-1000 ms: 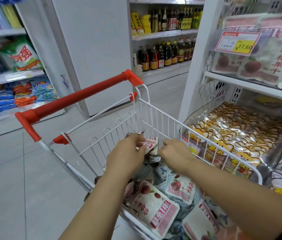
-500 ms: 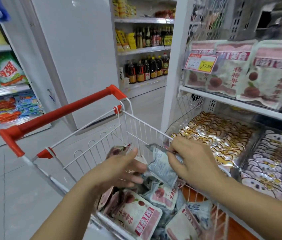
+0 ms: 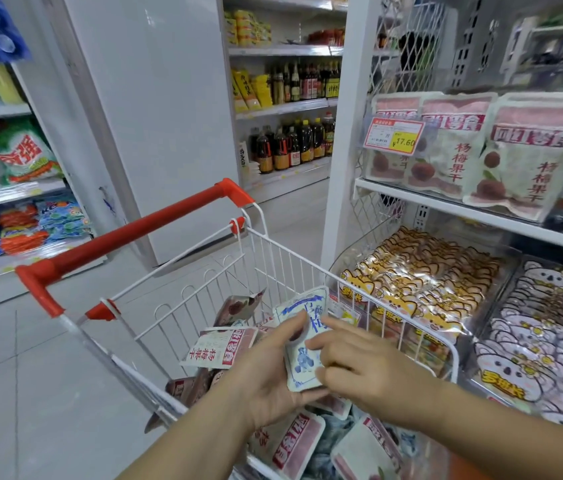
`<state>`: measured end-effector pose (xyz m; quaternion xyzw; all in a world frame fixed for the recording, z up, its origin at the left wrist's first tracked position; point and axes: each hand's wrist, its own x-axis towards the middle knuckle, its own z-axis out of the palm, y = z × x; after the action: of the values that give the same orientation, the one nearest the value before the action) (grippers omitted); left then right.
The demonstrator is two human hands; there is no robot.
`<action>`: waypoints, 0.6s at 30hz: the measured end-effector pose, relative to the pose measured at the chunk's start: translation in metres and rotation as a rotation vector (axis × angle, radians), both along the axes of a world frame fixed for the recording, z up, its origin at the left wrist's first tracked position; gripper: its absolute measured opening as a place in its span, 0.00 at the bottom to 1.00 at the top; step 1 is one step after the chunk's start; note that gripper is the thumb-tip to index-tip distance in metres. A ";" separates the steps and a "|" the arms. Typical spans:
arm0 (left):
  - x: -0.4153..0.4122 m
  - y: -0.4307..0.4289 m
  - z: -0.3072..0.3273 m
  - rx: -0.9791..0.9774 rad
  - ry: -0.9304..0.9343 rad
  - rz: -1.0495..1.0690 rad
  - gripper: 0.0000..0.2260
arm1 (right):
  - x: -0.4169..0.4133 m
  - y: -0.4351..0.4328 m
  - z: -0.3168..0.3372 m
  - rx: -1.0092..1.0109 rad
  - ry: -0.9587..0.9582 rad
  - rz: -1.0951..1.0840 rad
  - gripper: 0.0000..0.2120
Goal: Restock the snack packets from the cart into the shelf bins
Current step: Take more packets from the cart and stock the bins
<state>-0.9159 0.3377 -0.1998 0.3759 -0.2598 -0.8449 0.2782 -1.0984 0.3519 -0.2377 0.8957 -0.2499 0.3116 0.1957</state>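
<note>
A white wire cart [image 3: 283, 258] with a red handle [image 3: 134, 233] holds several pink-and-white snack packets [image 3: 219, 348] and blue-and-white ones. Above the cart, both hands hold a blue-and-white packet [image 3: 304, 344] upright. My left hand [image 3: 266, 382] cups it from below and behind. My right hand [image 3: 356, 362] pinches its right edge. To the right, a shelf [image 3: 463, 209] carries matching pink packets [image 3: 529, 150] behind a price tag [image 3: 394, 136].
Under that shelf, clear bins hold yellow cat-print packets [image 3: 422, 275] and purple koala-print packets [image 3: 543, 327]. A white pillar [image 3: 148, 116] stands ahead. Sauce bottles [image 3: 294, 143] fill far shelves, detergent bags [image 3: 20, 157] the left shelves. Grey floor tiles [image 3: 31, 375] lie to the left.
Both hands have come up out of the cart with the blue-and-white packet, and my left hand has joined the right on it. The view has tilted up toward the shelf.
</note>
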 end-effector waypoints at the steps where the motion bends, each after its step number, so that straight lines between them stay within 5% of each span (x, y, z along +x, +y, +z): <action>1: -0.003 0.001 -0.001 -0.016 -0.004 0.004 0.26 | 0.000 0.002 0.003 0.014 0.009 0.016 0.10; 5: -0.009 0.000 0.003 -0.191 0.029 0.071 0.21 | -0.011 0.014 0.028 0.161 -0.046 0.065 0.12; 8: -0.006 0.000 0.016 -0.371 -0.009 0.027 0.18 | -0.029 0.024 0.056 0.347 -0.421 -0.139 0.13; 11: -0.009 0.003 0.034 -0.513 -0.122 -0.041 0.20 | -0.040 0.027 0.095 0.943 -0.806 -0.368 0.28; 13: -0.018 0.008 0.047 -0.628 -0.164 -0.118 0.19 | -0.047 0.030 0.118 1.427 -0.992 -0.206 0.33; 14: -0.023 0.010 0.053 -0.696 -0.187 -0.147 0.18 | -0.049 0.034 0.127 1.498 -0.989 -0.138 0.33; 18: -0.049 0.021 0.082 -1.001 -0.295 -0.188 0.18 | -0.059 0.057 0.154 1.071 -0.689 -0.322 0.20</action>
<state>-0.9653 0.3589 -0.1179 0.2871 -0.7002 -0.5769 0.3072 -1.1575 0.4092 -0.0840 0.6696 -0.5498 0.3799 -0.3241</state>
